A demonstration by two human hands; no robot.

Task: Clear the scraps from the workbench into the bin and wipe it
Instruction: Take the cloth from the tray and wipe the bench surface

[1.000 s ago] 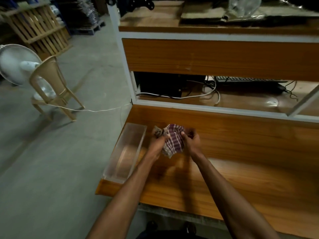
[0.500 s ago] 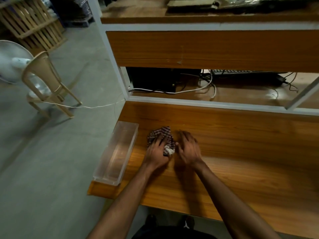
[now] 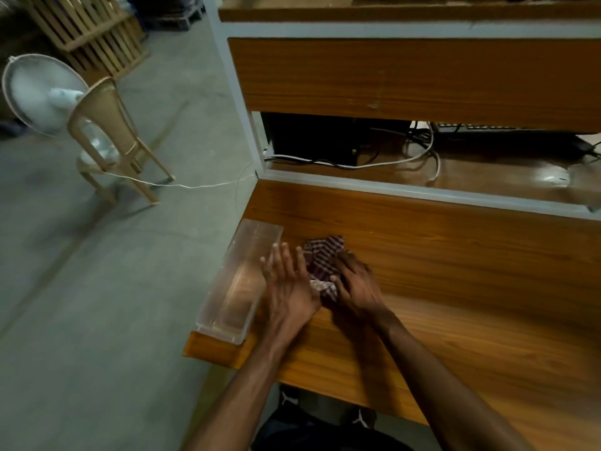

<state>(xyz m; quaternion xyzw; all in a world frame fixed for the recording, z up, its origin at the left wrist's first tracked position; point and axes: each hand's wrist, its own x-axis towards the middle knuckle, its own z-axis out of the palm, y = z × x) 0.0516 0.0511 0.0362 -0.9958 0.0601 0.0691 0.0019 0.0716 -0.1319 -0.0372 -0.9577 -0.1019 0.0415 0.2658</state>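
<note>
A crumpled checked cloth [image 3: 325, 258] lies on the wooden workbench [image 3: 471, 288] near its left end. My right hand [image 3: 356, 286] lies over the cloth's near right part, fingers curled into the fabric and thumb at its white edge. To the left, my left hand [image 3: 286, 281] is held with straight, spread fingers between the cloth and the bin, holding nothing. The bin [image 3: 239, 283] is a clear plastic rectangular box along the bench's left edge. No scraps are visible on the bench.
Behind the bench a lower shelf holds a black box [image 3: 312, 138], tangled cables [image 3: 422, 151] and a keyboard [image 3: 487, 128]. On the floor to the left stand a plastic chair [image 3: 107, 131], a white fan [image 3: 39, 92] and wooden pallets [image 3: 87, 30]. A white cord [image 3: 182, 185] crosses the floor.
Both hands first held the cloth up, then put it on the bench under the left hand. Now the right hand is on the cloth and the left has come off with fingers spread.
</note>
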